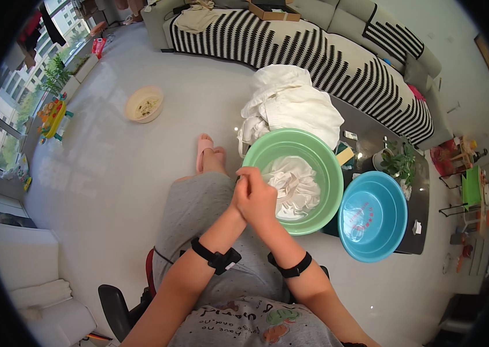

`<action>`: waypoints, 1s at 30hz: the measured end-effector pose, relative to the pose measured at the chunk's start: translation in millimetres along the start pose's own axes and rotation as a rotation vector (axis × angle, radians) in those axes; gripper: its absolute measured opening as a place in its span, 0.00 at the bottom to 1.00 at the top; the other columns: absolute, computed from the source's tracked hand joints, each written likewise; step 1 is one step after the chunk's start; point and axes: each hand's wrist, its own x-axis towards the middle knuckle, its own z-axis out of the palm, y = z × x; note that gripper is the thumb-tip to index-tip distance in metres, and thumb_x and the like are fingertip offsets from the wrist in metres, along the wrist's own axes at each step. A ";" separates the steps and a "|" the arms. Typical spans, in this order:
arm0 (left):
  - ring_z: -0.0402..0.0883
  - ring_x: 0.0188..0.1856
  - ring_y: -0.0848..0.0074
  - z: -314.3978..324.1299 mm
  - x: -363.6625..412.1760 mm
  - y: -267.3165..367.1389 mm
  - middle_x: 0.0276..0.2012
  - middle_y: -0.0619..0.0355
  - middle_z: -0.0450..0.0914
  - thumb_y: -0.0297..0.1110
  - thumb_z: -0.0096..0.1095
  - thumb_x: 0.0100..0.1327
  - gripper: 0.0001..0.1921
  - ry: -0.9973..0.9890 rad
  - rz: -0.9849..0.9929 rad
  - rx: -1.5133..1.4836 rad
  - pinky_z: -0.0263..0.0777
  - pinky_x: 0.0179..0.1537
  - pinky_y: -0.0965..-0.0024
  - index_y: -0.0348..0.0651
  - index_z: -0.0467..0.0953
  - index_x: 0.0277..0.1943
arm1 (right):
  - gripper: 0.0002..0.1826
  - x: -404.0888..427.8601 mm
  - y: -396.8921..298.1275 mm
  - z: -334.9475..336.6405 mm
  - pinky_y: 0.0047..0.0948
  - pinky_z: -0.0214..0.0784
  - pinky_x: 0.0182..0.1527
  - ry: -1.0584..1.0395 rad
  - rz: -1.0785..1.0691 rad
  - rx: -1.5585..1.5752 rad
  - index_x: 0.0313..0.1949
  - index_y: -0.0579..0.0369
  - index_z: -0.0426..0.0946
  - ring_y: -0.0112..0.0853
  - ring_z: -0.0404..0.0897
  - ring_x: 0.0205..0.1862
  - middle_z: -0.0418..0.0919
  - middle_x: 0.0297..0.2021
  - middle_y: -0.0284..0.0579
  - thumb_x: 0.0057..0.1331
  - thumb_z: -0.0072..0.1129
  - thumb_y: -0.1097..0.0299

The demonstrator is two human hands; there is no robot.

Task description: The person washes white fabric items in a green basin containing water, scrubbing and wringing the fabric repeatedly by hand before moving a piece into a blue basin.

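Observation:
My left hand (pixel 240 197) and my right hand (pixel 261 200) press together above my lap, beside the left rim of a green plastic basin (pixel 335 191). Both look curled. The right hand covers much of the left, and a small dark spot shows by the fingers; whether anything is held between them is hidden. Crumpled white cloth (pixel 294 186) lies in the basin, in what looks like clear water. Behind the basin is a heap of white fabric (pixel 296 99). To its right, a blue plastic basin (pixel 374 217) bearing red writing shows no contents.
A dark low table (pixel 418 186) carries a potted plant (pixel 400 160) and a yellow block (pixel 345 156). Beyond stands a sofa with a black-and-white striped cover (pixel 314 47). A pale basin (pixel 144 104) sits on the floor at left. A chair armrest (pixel 114 310) is by my left elbow.

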 end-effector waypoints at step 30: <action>0.68 0.22 0.81 9.5 -0.9 7.0 0.23 0.62 0.70 0.41 0.43 0.65 0.14 0.308 0.022 0.444 0.60 0.23 0.76 0.42 0.69 0.30 | 0.06 -4.7 3.6 -0.5 0.33 0.65 0.20 -0.005 -0.002 -0.025 0.33 0.52 0.72 0.38 0.74 0.16 0.72 0.14 0.46 0.55 0.49 0.72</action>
